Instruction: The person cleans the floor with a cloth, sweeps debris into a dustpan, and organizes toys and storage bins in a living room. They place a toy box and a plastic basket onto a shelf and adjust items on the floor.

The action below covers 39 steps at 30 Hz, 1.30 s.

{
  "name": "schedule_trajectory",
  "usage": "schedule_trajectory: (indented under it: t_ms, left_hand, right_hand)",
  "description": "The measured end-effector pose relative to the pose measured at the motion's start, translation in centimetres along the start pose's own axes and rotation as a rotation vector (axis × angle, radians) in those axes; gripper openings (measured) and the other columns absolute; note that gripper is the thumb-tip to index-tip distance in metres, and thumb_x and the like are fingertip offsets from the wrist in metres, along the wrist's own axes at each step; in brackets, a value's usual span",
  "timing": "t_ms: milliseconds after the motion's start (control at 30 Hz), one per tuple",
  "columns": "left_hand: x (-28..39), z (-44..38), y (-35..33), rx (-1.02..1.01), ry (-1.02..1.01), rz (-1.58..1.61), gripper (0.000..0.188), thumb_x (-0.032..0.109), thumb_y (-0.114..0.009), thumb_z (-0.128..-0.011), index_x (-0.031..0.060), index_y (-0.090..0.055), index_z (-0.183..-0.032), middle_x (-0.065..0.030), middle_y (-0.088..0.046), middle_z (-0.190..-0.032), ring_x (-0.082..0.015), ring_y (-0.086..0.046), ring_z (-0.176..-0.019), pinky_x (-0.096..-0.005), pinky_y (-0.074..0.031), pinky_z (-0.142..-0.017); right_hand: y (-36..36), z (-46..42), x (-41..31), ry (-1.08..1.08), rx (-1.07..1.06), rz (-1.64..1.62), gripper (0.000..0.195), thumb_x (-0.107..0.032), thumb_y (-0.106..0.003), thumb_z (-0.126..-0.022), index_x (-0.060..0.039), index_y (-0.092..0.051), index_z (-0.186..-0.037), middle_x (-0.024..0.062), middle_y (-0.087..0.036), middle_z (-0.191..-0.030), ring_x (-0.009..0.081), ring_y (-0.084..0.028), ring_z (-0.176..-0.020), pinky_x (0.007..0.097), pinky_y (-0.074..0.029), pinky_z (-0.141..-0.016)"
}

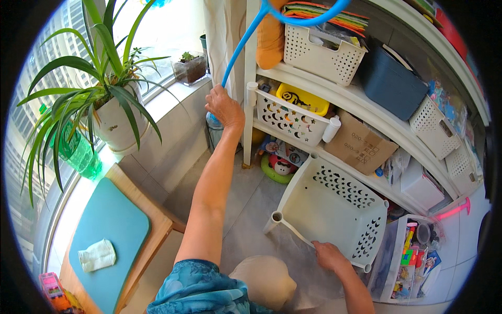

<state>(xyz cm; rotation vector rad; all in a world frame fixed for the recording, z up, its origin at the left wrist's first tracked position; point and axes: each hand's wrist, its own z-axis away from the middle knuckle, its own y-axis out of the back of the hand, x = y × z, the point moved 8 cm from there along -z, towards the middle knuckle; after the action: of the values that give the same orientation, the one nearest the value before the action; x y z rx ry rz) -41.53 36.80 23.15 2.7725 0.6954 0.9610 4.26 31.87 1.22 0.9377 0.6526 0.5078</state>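
Observation:
My left hand (225, 105), stretched out in front of me, is closed around a blue rod (244, 45). The rod runs up to a curved blue hoop, cut off by the top of the view. Down on the right, my right hand (330, 256) grips the near rim of a white plastic basket (325, 204). This basket has moon and star cut-outs and hollow corner posts, and no objects show inside it. It stands on the grey tiled floor beside the shelving unit. Beneath my left hand is a partly hidden, blue-topped container (215, 127).
A white shelving unit (313, 76) holds perforated baskets, a dark blue bin (392, 78) and a cardboard box (359, 141). A toy-filled clear box (411, 259) stands at right. At left are a potted plant (117, 117), a green bottle (80, 155) and a wooden chair (157, 231) with a teal seat.

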Motion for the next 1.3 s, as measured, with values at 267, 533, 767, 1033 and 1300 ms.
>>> schedule_trajectory:
  t_ms: [267,533,767,1033,1300]
  left_hand:
    - [5.4,7.2,9.5,-0.102,-0.191,0.363,0.012,-0.002,-0.053,-0.079,-0.0004,-0.053,-0.09,-0.0163,-0.051,-0.079,-0.0364,-0.049,-0.078,-0.0444,-0.037,-0.067]
    - [15.0,12.6,16.1,-0.487,-0.642,0.71,0.028,0.002,-0.062,-0.065,0.0028,-0.058,-0.092,-0.0095,-0.052,-0.074,-0.0277,-0.05,-0.072,-0.0369,-0.038,-0.062]
    - [13.4,13.9,18.0,-0.531,-0.591,1.11,0.022,0.001,-0.057,-0.07,0.0014,-0.06,-0.091,-0.009,-0.06,-0.085,-0.0264,-0.057,-0.077,-0.0361,-0.045,-0.065]
    - [-8.7,11.5,-2.7,-0.188,0.37,0.31,0.04,0.006,-0.055,-0.082,-0.0029,-0.044,-0.12,-0.0169,-0.041,-0.126,-0.0317,-0.053,-0.095,-0.039,-0.043,-0.083]
    - [-14.6,12.1,-15.3,-0.778,0.264,-0.156,0.053,0.006,-0.061,-0.077,-0.0002,-0.036,-0.123,-0.0176,-0.032,-0.137,-0.0412,-0.055,-0.1,-0.0479,-0.046,-0.081]
  right_hand:
    - [10.0,2.6,-3.9,-0.016,0.189,-0.094,0.039,-0.025,-0.055,-0.087,0.001,-0.051,-0.116,0.024,-0.062,-0.098,0.0371,-0.062,-0.085,0.0425,-0.049,-0.075]
    - [20.6,1.7,-8.0,0.35,0.641,-1.073,0.061,-0.045,-0.045,-0.093,0.0004,-0.039,-0.134,0.0063,-0.06,-0.089,0.009,-0.054,-0.065,0.0216,-0.043,-0.059]
    - [19.6,0.5,-7.2,0.19,0.534,-1.414,0.066,-0.051,-0.025,-0.096,0.0044,-0.06,-0.103,0.0086,-0.056,-0.063,0.0132,-0.05,-0.052,0.0252,-0.04,-0.048]
    - [17.0,3.0,-4.0,0.046,0.699,-1.248,0.068,-0.052,-0.027,-0.096,0.0072,-0.061,-0.092,0.0129,-0.06,-0.066,0.0164,-0.053,-0.052,0.0266,-0.042,-0.049]
    - [16.2,4.5,-4.4,0.063,0.669,-1.161,0.072,-0.054,-0.027,-0.094,0.0099,-0.06,-0.094,0.0168,-0.06,-0.065,0.021,-0.057,-0.052,0.0293,-0.046,-0.05]
